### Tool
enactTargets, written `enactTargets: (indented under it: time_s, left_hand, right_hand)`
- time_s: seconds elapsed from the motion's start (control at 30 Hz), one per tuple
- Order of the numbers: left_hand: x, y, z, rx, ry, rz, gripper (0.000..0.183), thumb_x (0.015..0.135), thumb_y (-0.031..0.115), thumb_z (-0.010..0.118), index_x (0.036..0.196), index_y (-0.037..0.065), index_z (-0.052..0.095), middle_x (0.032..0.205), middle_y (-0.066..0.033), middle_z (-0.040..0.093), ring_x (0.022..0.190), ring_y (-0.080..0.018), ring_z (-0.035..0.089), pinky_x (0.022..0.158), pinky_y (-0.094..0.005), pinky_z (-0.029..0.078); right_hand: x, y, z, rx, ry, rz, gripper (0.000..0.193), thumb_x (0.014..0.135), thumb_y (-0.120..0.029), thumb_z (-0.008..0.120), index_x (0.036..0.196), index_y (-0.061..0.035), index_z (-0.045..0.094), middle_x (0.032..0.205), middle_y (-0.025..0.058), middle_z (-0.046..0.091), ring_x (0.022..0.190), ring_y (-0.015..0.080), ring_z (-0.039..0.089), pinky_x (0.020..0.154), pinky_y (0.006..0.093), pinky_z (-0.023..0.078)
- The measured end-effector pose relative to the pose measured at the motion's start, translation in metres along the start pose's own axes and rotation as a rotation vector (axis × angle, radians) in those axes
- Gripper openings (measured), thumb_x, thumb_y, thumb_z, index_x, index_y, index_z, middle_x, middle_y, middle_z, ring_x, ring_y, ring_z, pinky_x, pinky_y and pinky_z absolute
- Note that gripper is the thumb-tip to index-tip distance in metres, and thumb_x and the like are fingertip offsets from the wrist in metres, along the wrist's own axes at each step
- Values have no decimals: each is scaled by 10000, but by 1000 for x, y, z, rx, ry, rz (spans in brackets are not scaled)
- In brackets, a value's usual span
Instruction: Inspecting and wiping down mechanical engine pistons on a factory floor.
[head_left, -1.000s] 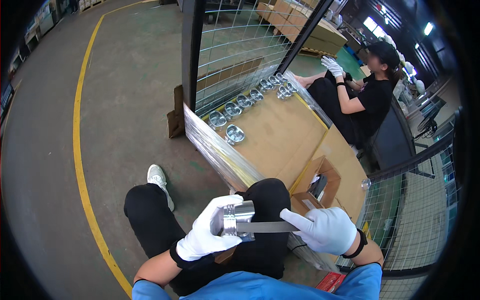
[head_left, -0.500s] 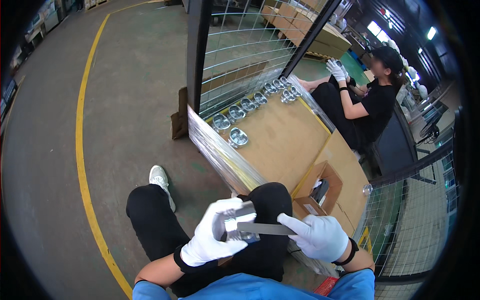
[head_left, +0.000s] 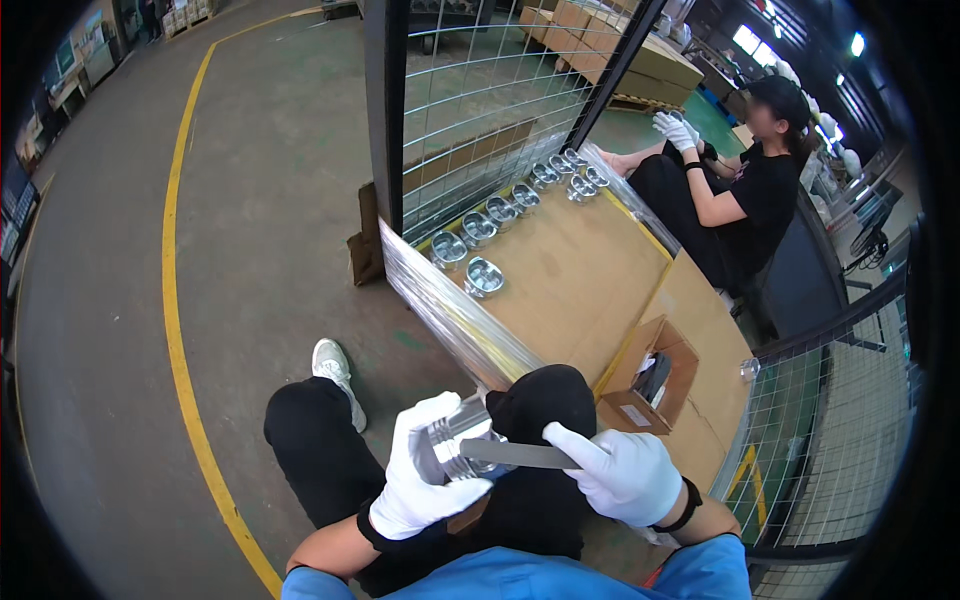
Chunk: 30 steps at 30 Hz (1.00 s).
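My left hand (head_left: 415,475), in a white glove, is closed around a silvery metal piston (head_left: 462,420) held over my lap. The piston is tilted, with its ring grooves showing. A flat grey metal file (head_left: 525,455) is in my right hand (head_left: 630,478), also gloved, with the thumb stretched along it. The file's far end lies against or just over the grooved part of the piston; whether it touches I cannot tell.
More pistons (head_left: 484,277) stand along the edges of a cardboard-topped pallet (head_left: 575,260). An open cardboard box (head_left: 637,400) with dark items sits near my right knee. Wire mesh panels (head_left: 480,110) border the pallet. A gloved co-worker (head_left: 745,190) sits across from me.
The piston has turned in my left hand, so its grooves show more. The file stays at the piston, its angle slightly changed. The whole view has shifted a little.
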<state>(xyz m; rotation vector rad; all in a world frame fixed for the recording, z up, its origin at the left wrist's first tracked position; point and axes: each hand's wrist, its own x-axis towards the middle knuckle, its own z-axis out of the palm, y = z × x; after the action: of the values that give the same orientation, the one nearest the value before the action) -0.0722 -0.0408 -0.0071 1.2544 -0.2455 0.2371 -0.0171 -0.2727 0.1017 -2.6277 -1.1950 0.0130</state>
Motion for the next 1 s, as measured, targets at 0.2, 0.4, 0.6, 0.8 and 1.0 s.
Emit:
enactTargets:
  time_s: [0.2, 0.4, 0.6, 0.8, 1.0]
  left_hand:
    - [-2, -3, 6, 98, -10, 8, 839, 737, -29, 775, 1408, 70, 281, 1276, -174, 486, 1127, -301, 597, 945, -463, 516]
    - [1, 6, 7, 152, -28, -3, 863, 737, -31, 776, 1429, 102, 277, 1279, -160, 480, 1137, -311, 596, 961, -453, 512]
    - [-5, -11, 2, -192, -53, -91, 851, 755, -51, 767, 1434, 97, 276, 1314, -177, 486, 1200, -291, 565, 957, -449, 523]
    - [-5, -8, -4, -387, -79, -180, 859, 746, -6, 803, 1432, 75, 292, 1370, -171, 447, 1262, -273, 509, 981, -437, 507]
    - [-1, -9, -5, -141, -152, -82, 887, 743, 85, 842, 1431, 57, 283, 1358, -156, 456, 1238, -263, 526, 977, -448, 506]
  right_hand:
    - [-1, 0, -3, -40, 1, -28, 566, 803, -218, 721, 1351, -208, 581, 616, -1, 450, 469, 164, 511, 409, 300, 390]
    - [-4, -5, 2, -17, -19, 19, 557, 802, -224, 722, 1342, -217, 587, 615, -1, 452, 471, 164, 518, 407, 303, 393]
    - [-6, -3, 3, -4, -43, 29, 555, 800, -210, 721, 1338, -211, 588, 622, 4, 453, 486, 171, 529, 425, 302, 405]
    - [-4, -9, 2, 47, 2, 29, 554, 792, -193, 721, 1331, -194, 596, 627, 12, 453, 492, 178, 531, 439, 305, 417]
    - [1, -9, 4, 110, 30, 53, 510, 782, -200, 731, 1281, -192, 627, 636, 16, 447, 500, 184, 542, 453, 314, 438]
